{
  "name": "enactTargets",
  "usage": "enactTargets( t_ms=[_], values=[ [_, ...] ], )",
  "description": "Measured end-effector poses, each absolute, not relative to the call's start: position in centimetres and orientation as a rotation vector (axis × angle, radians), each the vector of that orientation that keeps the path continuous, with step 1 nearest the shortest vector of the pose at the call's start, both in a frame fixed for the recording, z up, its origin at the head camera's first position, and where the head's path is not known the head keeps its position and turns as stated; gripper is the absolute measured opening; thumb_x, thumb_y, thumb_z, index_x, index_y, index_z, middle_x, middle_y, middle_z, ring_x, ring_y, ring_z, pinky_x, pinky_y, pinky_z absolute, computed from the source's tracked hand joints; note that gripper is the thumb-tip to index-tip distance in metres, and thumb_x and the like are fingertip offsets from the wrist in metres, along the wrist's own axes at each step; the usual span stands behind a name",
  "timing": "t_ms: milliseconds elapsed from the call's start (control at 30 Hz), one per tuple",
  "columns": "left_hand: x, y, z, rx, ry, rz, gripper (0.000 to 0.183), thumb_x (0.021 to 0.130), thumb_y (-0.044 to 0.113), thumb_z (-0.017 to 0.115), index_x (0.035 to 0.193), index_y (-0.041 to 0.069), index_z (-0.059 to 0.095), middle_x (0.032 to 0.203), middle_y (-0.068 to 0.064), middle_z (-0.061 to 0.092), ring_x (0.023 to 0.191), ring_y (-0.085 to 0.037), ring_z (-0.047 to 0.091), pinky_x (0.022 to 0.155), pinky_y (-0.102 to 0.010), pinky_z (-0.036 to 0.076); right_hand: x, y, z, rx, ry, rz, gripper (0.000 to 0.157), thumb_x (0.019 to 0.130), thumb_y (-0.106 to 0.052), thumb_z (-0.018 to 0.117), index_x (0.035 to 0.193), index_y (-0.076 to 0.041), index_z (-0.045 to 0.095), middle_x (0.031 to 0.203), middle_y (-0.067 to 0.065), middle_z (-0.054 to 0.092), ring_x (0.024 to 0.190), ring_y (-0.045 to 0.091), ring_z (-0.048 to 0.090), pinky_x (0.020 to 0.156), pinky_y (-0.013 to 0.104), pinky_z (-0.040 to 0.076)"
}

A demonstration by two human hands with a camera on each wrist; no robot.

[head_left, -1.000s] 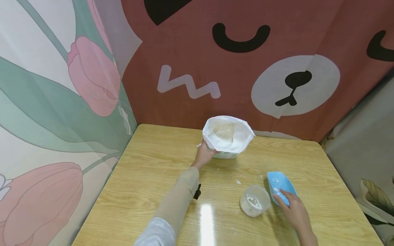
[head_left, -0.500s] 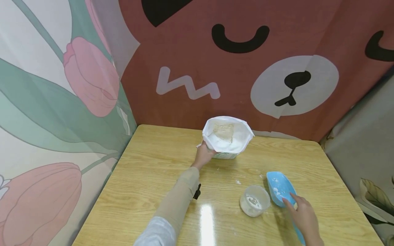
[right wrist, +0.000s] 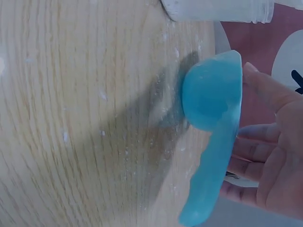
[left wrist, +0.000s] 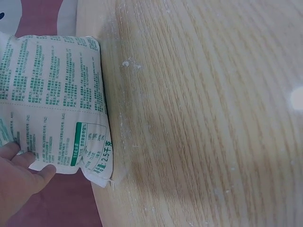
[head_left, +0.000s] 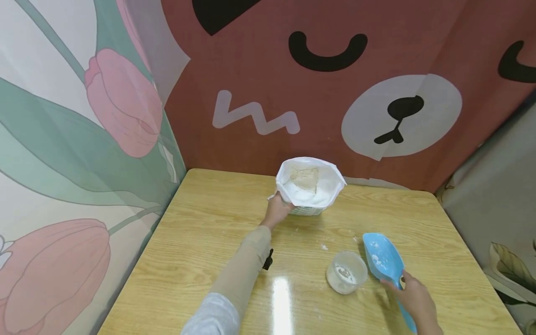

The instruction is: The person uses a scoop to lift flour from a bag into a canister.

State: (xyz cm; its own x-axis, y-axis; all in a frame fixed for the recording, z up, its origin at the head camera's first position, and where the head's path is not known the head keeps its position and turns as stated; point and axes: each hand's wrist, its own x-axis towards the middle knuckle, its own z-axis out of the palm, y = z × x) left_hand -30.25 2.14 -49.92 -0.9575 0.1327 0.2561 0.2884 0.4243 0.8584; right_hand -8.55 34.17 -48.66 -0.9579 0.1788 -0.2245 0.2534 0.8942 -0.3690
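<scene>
A white flour bag with green print stands mouth-up at the back of the table, powder inside. My left hand grips the near left of its rim; in the left wrist view the fingers lie against the printed bag. On the right, a blue scoop dusted with powder rests on the table, its handle toward me. My right hand is over that handle, thumb on one side, fingers on the other. In the right wrist view those fingers are loosely extended beside the scoop, not wrapped round it.
A clear plastic tub with a little white powder in the bottom stands just left of the scoop. Specks of powder dot the wooden table. A brown patterned curtain hangs behind the table's far edge.
My right hand has slid back from the scoop's bowl toward its handle, leaving the bowl fully visible. The left hand and the bag stay in place.
</scene>
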Motion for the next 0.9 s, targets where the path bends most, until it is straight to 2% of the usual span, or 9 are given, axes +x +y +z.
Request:
enactTargets(
  t_ms=[167,333,433,500,533,600,667,900],
  values=[
    [-30.4,2.1,-49.4,-0.383,-2.515,-1.558,0.059,0.076,0.024,0.072,0.123,0.002,0.046,0.107,-0.016,0.059,0.099,-0.026,0.055,0.082,-0.036,0.045,-9.0,34.2,-48.7,0.389,2.861,-0.627,0.104,0.078,-0.059,0.056,0.122,0.029,0.019,0.111,0.039,0.045,0.099,0.052,0.044,0.073,0.058,0.041],
    [-30.3,2.1,-49.3,-0.393,-2.510,-1.565,0.058,0.077,0.024,0.072,0.123,0.001,0.046,0.106,-0.016,0.060,0.098,-0.026,0.056,0.080,-0.036,0.046,-9.0,34.5,-49.0,0.441,2.800,-0.637,0.107,0.074,-0.061,0.058,0.120,0.029,0.022,0.113,0.042,0.039,0.099,0.054,0.043,0.075,0.058,0.040],
    [-30.1,2.1,-49.3,-0.400,-2.512,-1.582,0.057,0.077,0.024,0.071,0.123,0.002,0.046,0.106,-0.015,0.060,0.097,-0.025,0.056,0.079,-0.036,0.046,-8.7,34.5,-49.3,0.490,2.760,-0.665,0.093,0.074,-0.060,0.059,0.117,0.020,0.039,0.100,0.036,0.051,0.089,0.046,0.051,0.070,0.051,0.044],
    [-30.0,2.0,-49.4,-0.405,-2.512,-1.585,0.056,0.078,0.024,0.071,0.123,0.002,0.046,0.107,-0.015,0.059,0.098,-0.025,0.056,0.079,-0.036,0.046,-8.5,34.6,-49.5,0.507,2.754,-0.701,0.074,0.076,-0.056,0.060,0.102,0.012,0.050,0.081,0.021,0.055,0.075,0.032,0.052,0.062,0.040,0.045],
    [-29.9,2.0,-49.4,-0.404,-2.509,-1.593,0.056,0.078,0.023,0.071,0.123,0.002,0.046,0.107,-0.014,0.059,0.098,-0.025,0.056,0.079,-0.036,0.046,-8.4,34.6,-49.7,0.512,2.758,-0.713,0.065,0.077,-0.053,0.061,0.092,0.009,0.052,0.073,0.013,0.051,0.069,0.026,0.049,0.057,0.035,0.042],
    [-29.8,2.1,-49.5,-0.403,-2.506,-1.597,0.055,0.078,0.023,0.071,0.123,0.003,0.046,0.107,-0.014,0.059,0.098,-0.025,0.056,0.079,-0.036,0.046,-8.2,34.6,-50.0,0.520,2.756,-0.739,0.050,0.079,-0.048,0.061,0.078,0.000,0.049,0.064,0.005,0.041,0.062,0.019,0.041,0.052,0.029,0.033],
    [-29.6,2.0,-49.6,-0.400,-2.506,-1.608,0.055,0.078,0.022,0.071,0.124,0.003,0.046,0.107,-0.014,0.059,0.098,-0.025,0.056,0.079,-0.036,0.046,-8.2,34.6,-50.3,0.535,2.741,-0.745,0.041,0.081,-0.043,0.060,0.071,-0.005,0.046,0.062,0.002,0.037,0.060,0.017,0.038,0.052,0.027,0.030],
    [-29.2,2.0,-50.0,-0.382,-2.517,-1.615,0.057,0.078,0.024,0.071,0.125,0.004,0.045,0.108,-0.012,0.059,0.099,-0.024,0.055,0.080,-0.036,0.046,-8.3,34.8,-51.4,0.590,2.649,-0.728,0.034,0.084,-0.032,0.058,0.066,-0.007,0.045,0.060,0.002,0.039,0.058,0.016,0.039,0.053,0.027,0.030]
  ],
)
